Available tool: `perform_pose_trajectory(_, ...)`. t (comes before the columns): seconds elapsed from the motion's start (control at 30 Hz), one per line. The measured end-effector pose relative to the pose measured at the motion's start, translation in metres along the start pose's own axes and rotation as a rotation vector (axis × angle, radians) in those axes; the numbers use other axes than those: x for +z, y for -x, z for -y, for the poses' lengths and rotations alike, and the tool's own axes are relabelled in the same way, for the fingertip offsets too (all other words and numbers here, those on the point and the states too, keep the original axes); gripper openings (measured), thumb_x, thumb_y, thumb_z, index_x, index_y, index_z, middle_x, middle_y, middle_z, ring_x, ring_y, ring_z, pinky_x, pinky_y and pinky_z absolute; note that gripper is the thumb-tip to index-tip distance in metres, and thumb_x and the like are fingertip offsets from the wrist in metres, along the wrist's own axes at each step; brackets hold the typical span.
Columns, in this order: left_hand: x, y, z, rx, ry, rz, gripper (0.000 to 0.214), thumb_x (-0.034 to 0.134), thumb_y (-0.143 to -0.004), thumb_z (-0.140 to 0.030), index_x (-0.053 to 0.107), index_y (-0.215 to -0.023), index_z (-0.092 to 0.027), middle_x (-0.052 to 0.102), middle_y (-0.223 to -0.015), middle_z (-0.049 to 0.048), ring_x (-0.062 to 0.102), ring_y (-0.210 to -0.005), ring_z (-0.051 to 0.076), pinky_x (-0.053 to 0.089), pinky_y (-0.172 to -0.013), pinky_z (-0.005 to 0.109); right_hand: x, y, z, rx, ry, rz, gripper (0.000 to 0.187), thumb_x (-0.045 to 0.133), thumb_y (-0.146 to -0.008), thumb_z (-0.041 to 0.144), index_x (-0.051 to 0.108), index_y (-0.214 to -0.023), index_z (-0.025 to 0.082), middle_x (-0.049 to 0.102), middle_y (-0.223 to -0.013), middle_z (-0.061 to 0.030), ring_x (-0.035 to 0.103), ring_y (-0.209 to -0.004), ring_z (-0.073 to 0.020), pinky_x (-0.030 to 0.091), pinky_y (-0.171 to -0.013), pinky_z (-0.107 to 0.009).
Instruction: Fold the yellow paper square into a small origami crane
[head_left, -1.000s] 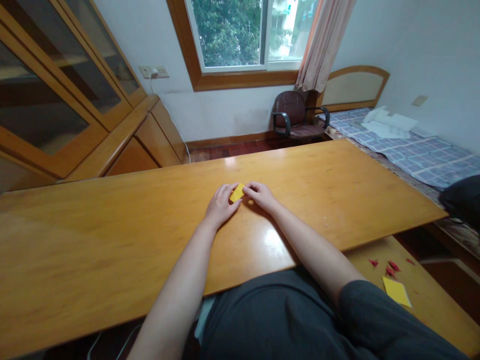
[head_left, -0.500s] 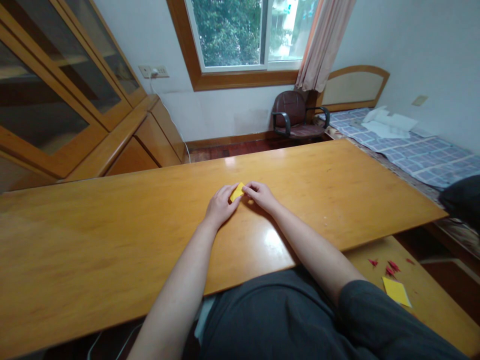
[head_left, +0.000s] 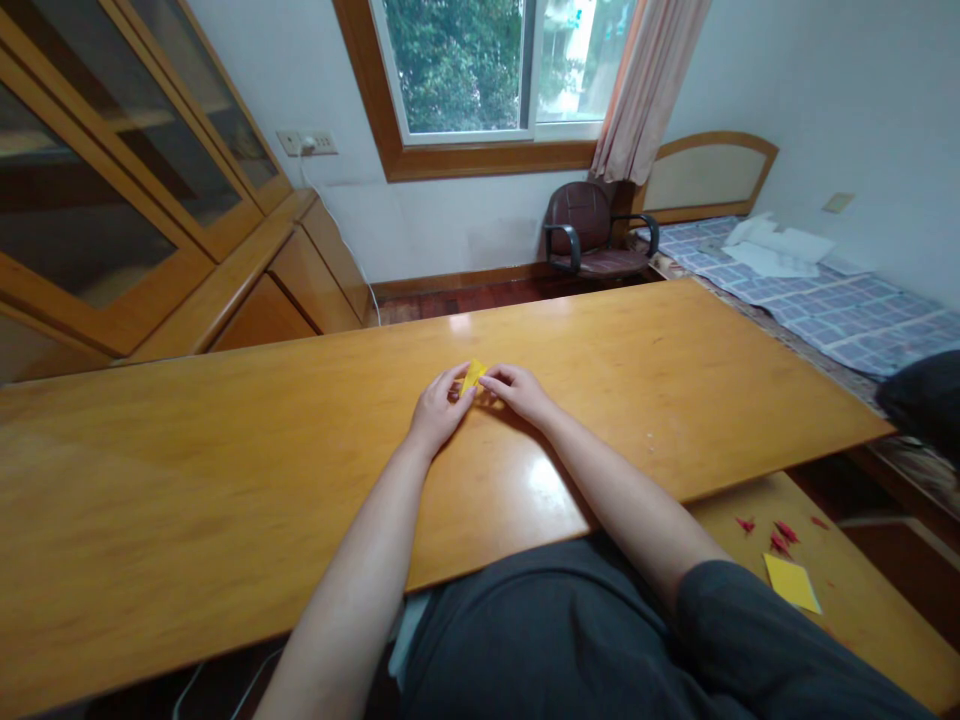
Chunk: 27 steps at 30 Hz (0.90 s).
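Note:
A small folded piece of yellow paper (head_left: 473,376) is held between my two hands, a little above the wooden table (head_left: 300,480). My left hand (head_left: 439,405) pinches its left side, thumb in front and fingers behind. At the paper's right edge, the thumb and forefinger of my right hand (head_left: 519,388) are closed on it. The exact folds are too small to make out, and my fingertips hide part of the paper.
On a lower wooden surface (head_left: 739,500) to the right lie several small red folded paper pieces (head_left: 780,541) and a stack of yellow paper squares (head_left: 793,582). Beyond the table stand a brown armchair (head_left: 589,225), a bed (head_left: 817,285) and a glass-fronted cabinet (head_left: 217,270).
The yellow paper has turned and looks narrower, its shape altered between my fingers. The fingers of my left hand have shifted and spread slightly; both arms stay nearly in place.

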<state>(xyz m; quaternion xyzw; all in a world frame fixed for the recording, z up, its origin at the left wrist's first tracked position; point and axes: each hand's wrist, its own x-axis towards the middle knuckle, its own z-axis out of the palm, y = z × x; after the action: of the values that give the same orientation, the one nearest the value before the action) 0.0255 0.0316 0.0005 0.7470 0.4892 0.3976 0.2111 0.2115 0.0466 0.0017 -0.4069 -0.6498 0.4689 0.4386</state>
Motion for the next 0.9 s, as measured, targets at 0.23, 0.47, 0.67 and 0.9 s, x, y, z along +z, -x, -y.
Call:
perform_pose_trajectory(0.23, 0.0, 0.0, -0.002, -0.064, 0.144, 0.012, 0.046, 0.06, -0.087, -0.036, 0.057, -0.129, -0.019, 0.066, -0.12, 0.0104, 0.068, -0.092, 0.018, 0.054, -0.088, 0.034, -0.001, -0.001, -0.004, -0.027, 0.069, -0.019, 0.027, 0.059, -0.084, 0.043, 0.063, -0.079, 0.016, 0.064, -0.072, -0.0009, 0.058, -0.068, -0.0135, 0.045, -0.066, -0.025)
perform_pose_trajectory(0.47, -0.001, 0.0, 0.004, -0.127, 0.232, -0.023, 0.046, 0.054, -0.088, -0.035, 0.057, -0.13, -0.018, 0.071, -0.098, 0.0059, 0.067, -0.091, 0.018, 0.052, -0.085, 0.03, -0.003, -0.001, -0.007, -0.031, 0.116, -0.023, 0.024, 0.057, -0.083, 0.04, 0.062, -0.076, 0.017, 0.062, -0.07, 0.0, 0.056, -0.068, -0.0136, 0.043, -0.066, -0.025)
perform_pose_trajectory(0.67, -0.001, 0.0, 0.012, -0.204, 0.308, -0.027, 0.048, 0.059, -0.084, -0.037, 0.061, -0.128, -0.019, 0.065, -0.077, -0.0002, 0.059, -0.066, 0.013, 0.048, -0.062, 0.023, -0.002, 0.002, -0.002, -0.08, 0.203, 0.085, 0.023, 0.056, -0.085, 0.036, 0.062, -0.074, 0.017, 0.064, -0.07, -0.0011, 0.055, -0.067, -0.0135, 0.042, -0.066, -0.025)
perform_pose_trajectory(0.9, -0.001, -0.003, 0.014, -0.297, 0.537, -0.006, 0.055, 0.066, -0.077, -0.039, 0.059, -0.126, -0.016, 0.067, -0.08, 0.0014, 0.062, -0.069, 0.014, 0.05, -0.065, 0.024, -0.003, 0.004, 0.002, -0.078, 0.182, 0.036, 0.023, 0.057, -0.084, 0.038, 0.062, -0.075, 0.017, 0.064, -0.072, -0.0011, 0.056, -0.068, -0.014, 0.043, -0.068, -0.026)
